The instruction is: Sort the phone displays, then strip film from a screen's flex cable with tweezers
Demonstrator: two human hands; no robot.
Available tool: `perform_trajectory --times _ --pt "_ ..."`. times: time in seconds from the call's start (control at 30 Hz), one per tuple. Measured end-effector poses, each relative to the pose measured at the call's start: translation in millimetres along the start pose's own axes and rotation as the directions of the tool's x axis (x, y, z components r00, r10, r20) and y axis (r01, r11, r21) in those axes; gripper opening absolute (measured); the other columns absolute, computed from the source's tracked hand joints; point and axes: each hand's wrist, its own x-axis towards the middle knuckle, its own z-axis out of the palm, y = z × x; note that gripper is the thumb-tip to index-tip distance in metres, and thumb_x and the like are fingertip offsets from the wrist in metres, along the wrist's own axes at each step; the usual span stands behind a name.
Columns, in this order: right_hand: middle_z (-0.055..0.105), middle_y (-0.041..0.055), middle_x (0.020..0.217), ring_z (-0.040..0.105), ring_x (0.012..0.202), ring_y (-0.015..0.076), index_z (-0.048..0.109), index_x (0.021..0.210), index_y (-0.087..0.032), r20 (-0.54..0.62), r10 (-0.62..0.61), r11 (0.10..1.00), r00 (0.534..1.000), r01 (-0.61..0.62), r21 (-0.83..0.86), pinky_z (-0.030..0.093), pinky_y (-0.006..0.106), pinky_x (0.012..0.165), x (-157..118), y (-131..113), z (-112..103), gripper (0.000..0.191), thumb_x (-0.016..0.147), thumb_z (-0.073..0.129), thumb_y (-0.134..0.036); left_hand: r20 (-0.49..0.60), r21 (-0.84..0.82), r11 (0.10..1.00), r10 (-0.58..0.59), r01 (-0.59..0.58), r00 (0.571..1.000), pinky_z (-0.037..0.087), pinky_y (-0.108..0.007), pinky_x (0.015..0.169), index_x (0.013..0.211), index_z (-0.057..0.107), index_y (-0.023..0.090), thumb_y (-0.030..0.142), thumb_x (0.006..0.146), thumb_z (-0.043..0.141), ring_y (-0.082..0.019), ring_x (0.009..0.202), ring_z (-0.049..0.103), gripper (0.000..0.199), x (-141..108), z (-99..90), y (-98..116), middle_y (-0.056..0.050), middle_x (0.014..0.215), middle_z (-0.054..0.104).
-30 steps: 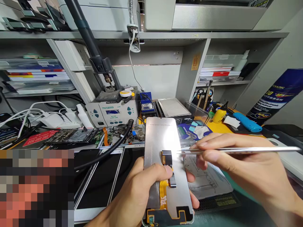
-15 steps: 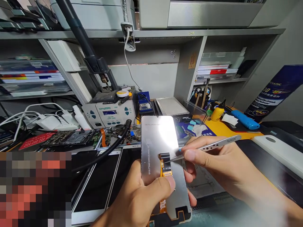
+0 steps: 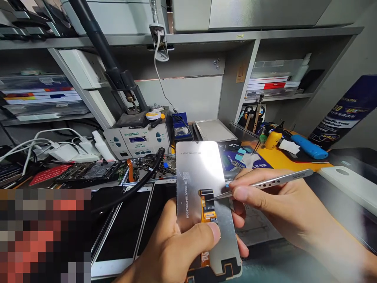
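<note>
My left hand [image 3: 188,243] grips a phone screen panel [image 3: 196,169], its silvery metal back facing me and tilted up. The left thumb presses across the lower part of an orange and black flex cable [image 3: 209,202] on that back; the fingers wrap behind, with some tips showing at the right edge. Metal tweezers [image 3: 273,181] are pinched in my right hand [image 3: 265,192]. Their tips reach the right side of the flex cable's dark upper part; whether they clamp it I cannot tell. Fingers of the right hand sit close to the panel's right edge.
Phones with white frames [image 3: 114,265] lie left of the panel, a black hose [image 3: 132,192] crossing over them. Behind stand a soldering station [image 3: 138,139] and a tray of small parts [image 3: 147,169]. At right are a yellow bottle [image 3: 273,139] and a spray can [image 3: 341,114].
Both hands, the panel and the tweezers appear slightly further right, while the view has shifted a little. The tweezer tips stay at the flex cable.
</note>
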Motion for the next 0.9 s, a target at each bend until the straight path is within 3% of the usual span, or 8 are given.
perform_trajectory --times 0.17,0.3,0.47,0.7,0.9 --pt "0.075 -0.0027 0.067 0.070 0.051 0.0126 0.077 0.090 -0.024 -0.031 -0.038 0.999 0.999 0.037 -0.037 0.059 0.028 0.063 0.2 -1.9 3.2 0.006 0.092 0.071 -0.026 -0.023 -0.013 0.997 -0.075 0.074 0.997 0.054 -0.054 0.088 0.126 0.060 0.014 0.036 0.084 0.063 -0.035 0.091 0.075 0.046 -1.2 0.3 -0.3 -0.014 0.093 0.079" --pt "0.074 -0.0027 0.066 0.072 0.063 0.0142 0.078 0.090 -0.026 -0.048 -0.049 0.998 0.998 0.047 -0.040 0.058 0.026 0.064 -0.9 -3.3 3.5 0.006 0.091 0.072 -0.027 -0.049 0.008 0.998 -0.064 0.064 0.997 0.054 -0.054 0.089 0.125 0.059 0.015 0.036 0.084 0.063 -0.035 0.089 0.075 0.046 -1.9 1.5 0.1 -0.013 0.092 0.080" --pt "0.074 -0.0036 0.071 0.070 0.063 0.0115 0.078 0.091 -0.026 -0.013 -0.059 0.998 0.998 0.059 -0.012 0.057 0.022 0.059 -1.3 -3.5 2.3 0.009 0.092 0.071 -0.022 -0.057 -0.055 0.996 -0.070 0.067 0.996 0.055 -0.050 0.087 0.119 0.063 0.015 0.036 0.082 0.065 -0.035 0.095 0.074 0.042 -1.8 3.2 -1.3 -0.013 0.089 0.079" --pt "0.075 -0.0022 0.072 0.070 0.063 0.0129 0.078 0.089 -0.025 -0.055 -0.073 0.996 0.996 0.070 -0.049 0.057 0.023 0.061 1.2 -3.6 2.2 0.006 0.090 0.073 -0.023 -0.108 -0.087 0.994 -0.072 0.063 0.992 0.056 -0.054 0.085 0.121 0.062 0.017 0.032 0.080 0.066 -0.036 0.092 0.074 0.044 -1.7 2.9 -3.1 -0.015 0.114 0.075" --pt "0.072 -0.0031 0.065 0.067 0.059 0.0108 0.079 0.085 -0.026 -0.002 -0.093 0.994 0.996 0.093 -0.064 0.055 0.020 0.059 2.5 -8.4 2.4 0.009 0.090 0.073 -0.024 -0.107 -0.126 0.991 -0.066 0.053 0.992 0.058 -0.046 0.080 0.114 0.067 0.016 0.029 0.079 0.067 -0.032 0.088 0.074 0.037 -2.1 6.8 -1.7 -0.013 0.107 0.077"
